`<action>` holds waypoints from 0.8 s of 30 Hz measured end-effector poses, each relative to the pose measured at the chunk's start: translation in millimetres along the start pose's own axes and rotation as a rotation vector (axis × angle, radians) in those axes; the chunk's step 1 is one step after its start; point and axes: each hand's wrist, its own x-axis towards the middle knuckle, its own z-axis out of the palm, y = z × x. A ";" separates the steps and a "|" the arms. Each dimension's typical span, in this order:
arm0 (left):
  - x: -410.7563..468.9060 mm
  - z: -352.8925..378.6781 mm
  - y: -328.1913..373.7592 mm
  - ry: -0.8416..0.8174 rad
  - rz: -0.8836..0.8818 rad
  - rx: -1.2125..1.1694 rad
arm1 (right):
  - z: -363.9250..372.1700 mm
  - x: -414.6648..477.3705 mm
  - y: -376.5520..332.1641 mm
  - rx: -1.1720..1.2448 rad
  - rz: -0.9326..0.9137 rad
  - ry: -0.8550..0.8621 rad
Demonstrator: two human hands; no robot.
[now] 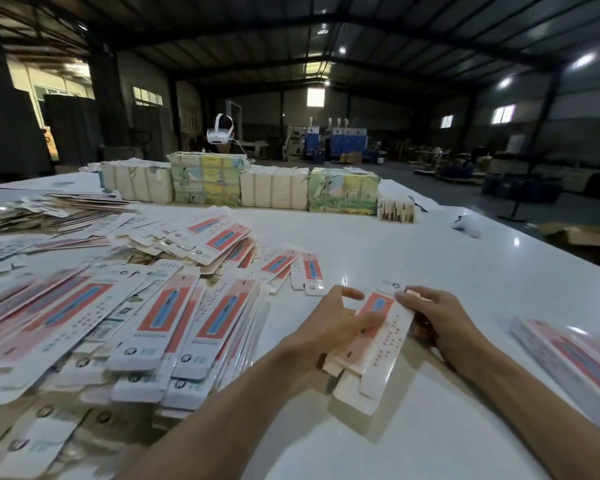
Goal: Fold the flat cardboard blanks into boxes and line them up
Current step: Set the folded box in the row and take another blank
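A long narrow cardboard blank (378,344), white with a red and blue panel and pink dots, lies lengthwise on the white table (413,258) in front of me. My left hand (329,323) grips its left side with fingers curled over the red panel. My right hand (433,317) holds its right edge, fingertips pinching near the far end. The near flaps of the blank stick out toward me. A large heap of the same flat blanks (118,327) covers the table to the left.
Folded boxes (575,355) lie at the right table edge. Wrapped paper bundles (274,187) stand in a row across the far side, with a person wearing a white headset (220,131) behind them. A small white object (466,225) sits far right.
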 end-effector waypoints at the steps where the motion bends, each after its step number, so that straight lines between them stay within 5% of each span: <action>1: -2.4 0.3 1.7 0.018 0.009 -0.021 | -0.3 -0.4 -0.3 0.004 -0.002 -0.004; 5: -11.1 -1.8 4.2 0.097 0.113 -0.248 | -6.6 -0.5 -2.2 0.141 -0.015 0.051; 9: -30.2 1.7 -0.6 -0.069 0.271 -0.220 | -8.0 -0.9 -0.6 0.347 -0.018 0.086; 12: -25.6 13.3 8.0 -0.066 0.301 -0.184 | 0.7 -4.0 0.7 0.294 0.023 -0.031; 18: -5.2 -6.5 11.3 0.208 0.300 -0.775 | 12.6 -12.4 0.1 0.087 0.023 -0.370; 21: -4.0 -14.8 10.5 0.164 0.216 -0.927 | 19.1 -12.8 -4.2 0.008 -0.037 -0.195; 24: -11.0 -8.8 13.4 0.024 0.093 -0.855 | 18.0 -13.0 -7.7 -0.165 -0.297 0.015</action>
